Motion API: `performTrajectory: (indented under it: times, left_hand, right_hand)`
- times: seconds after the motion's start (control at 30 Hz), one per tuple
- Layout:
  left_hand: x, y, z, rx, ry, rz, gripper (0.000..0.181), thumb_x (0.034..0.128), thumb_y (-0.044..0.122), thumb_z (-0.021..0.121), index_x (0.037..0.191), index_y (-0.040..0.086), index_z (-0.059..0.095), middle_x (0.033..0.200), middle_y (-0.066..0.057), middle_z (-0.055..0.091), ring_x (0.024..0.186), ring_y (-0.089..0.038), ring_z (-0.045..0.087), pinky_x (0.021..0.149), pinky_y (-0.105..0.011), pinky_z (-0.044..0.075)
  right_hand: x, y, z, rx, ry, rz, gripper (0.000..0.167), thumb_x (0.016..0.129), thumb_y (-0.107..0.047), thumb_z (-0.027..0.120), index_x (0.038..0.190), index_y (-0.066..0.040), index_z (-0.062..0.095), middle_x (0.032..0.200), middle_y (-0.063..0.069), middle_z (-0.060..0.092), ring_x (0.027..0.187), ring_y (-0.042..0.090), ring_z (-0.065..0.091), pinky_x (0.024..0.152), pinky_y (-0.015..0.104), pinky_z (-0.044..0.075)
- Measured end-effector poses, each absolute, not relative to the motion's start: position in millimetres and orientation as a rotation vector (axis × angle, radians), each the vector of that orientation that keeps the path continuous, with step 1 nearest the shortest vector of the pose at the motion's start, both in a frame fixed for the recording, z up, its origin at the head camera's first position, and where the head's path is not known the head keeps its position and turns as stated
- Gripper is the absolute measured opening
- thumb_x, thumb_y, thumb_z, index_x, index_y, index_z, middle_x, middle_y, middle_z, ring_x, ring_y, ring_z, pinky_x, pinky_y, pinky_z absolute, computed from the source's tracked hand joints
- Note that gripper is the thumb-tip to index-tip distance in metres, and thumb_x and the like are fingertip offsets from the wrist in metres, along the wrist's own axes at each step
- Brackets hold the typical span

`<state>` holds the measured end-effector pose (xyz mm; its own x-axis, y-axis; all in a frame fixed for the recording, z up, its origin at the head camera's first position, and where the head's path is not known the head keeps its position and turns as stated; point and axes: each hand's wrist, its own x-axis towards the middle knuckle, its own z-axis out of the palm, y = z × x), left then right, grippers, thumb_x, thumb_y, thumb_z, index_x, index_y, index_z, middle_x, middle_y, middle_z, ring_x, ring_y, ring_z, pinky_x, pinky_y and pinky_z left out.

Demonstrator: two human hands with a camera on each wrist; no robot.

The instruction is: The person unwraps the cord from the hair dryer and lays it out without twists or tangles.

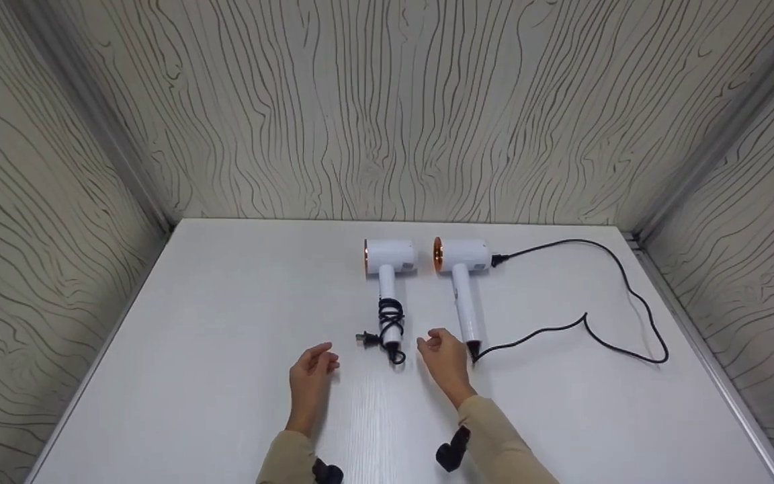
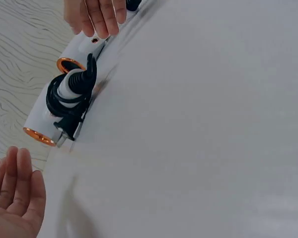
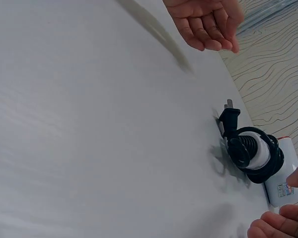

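Two white hair dryers with copper-coloured front rims lie side by side on the white table [image 1: 239, 316]. The left hair dryer [image 1: 389, 255] has its black cord [image 1: 391, 314] wound around the handle, and its two-pin plug [image 1: 367, 339] points left. On the right hair dryer [image 1: 465, 254] the cord runs loose from the handle's end. My left hand [image 1: 310, 378] hovers left of the wound dryer, holding nothing, fingers relaxed. Between the two handles, near their lower ends, is my right hand [image 1: 446, 361], its fingers loosely bent and empty.
The loose black cord [image 1: 637, 296] loops across the table's right side, its plug end [image 1: 498, 260] beside the right dryer's head. Wood-patterned panels [image 1: 387, 114] stand behind and at both sides. Black wrist cameras [image 1: 453, 450] sit on the sleeves.
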<state>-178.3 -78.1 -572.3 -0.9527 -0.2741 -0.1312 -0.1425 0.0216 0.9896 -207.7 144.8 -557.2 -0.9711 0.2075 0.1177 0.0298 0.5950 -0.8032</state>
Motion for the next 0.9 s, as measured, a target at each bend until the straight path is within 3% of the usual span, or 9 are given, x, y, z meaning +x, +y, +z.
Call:
performTrajectory:
  times: [0.43,0.67,0.9]
  left_hand:
    - [-176,-105,-580,0.658,-1.970,-2.156,0.029,0.0987,0.010,0.048,0.120,-0.007,0.057,0.095,-0.014,0.068,0.079,-0.005,0.065,0.075,-0.013,0.055]
    - [-176,-109,-586,0.692,-1.891,-2.155,0.028,0.0977,0.011,0.050,0.119,-0.007,0.058,0.087,-0.005,0.068,0.078,-0.006,0.065,0.074,-0.014,0.056]
    - [-174,-111,-589,0.815,-1.790,-2.126,0.034,0.0998,0.022,0.046,0.119,-0.004,0.058,0.081,0.006,0.064,0.085,-0.012,0.068,0.077,-0.011,0.055]
  right_hand:
    - [-231,127,-561,-0.350,-2.606,1.479,0.042,0.085,-0.024,0.071,0.110,0.009,0.062,0.094,0.021,0.067,0.085,0.027,0.066,0.076,0.038,0.055]
    - [-237,122,-557,-0.314,-2.603,1.527,0.047,0.086,-0.026,0.071,0.114,0.010,0.060,0.101,0.024,0.066,0.091,0.030,0.065,0.081,0.041,0.055]
    - [-246,117,-553,-0.336,-2.616,1.560,0.053,0.085,-0.026,0.072,0.120,0.011,0.057,0.112,0.027,0.065,0.105,0.036,0.063,0.090,0.045,0.054]
